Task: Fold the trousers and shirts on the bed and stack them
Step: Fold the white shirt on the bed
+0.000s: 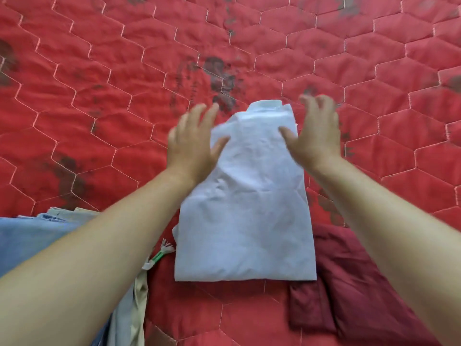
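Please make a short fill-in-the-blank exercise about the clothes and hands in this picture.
1. The folded shirt between the hands is ____ in colour.
2. The dark red garment lies under the person's ____ forearm.
3. The bedcover is quilted in ____ shapes.
4. Both the left hand and the right hand have their fingers ____.

Missing words: white; right; hexagon; spread

Folded white shirt (245, 203) on red quilt (99, 96); both hands spread open above its collar end

A home bedroom: red quilted bedspread (99, 71), folded clothes (244, 208).
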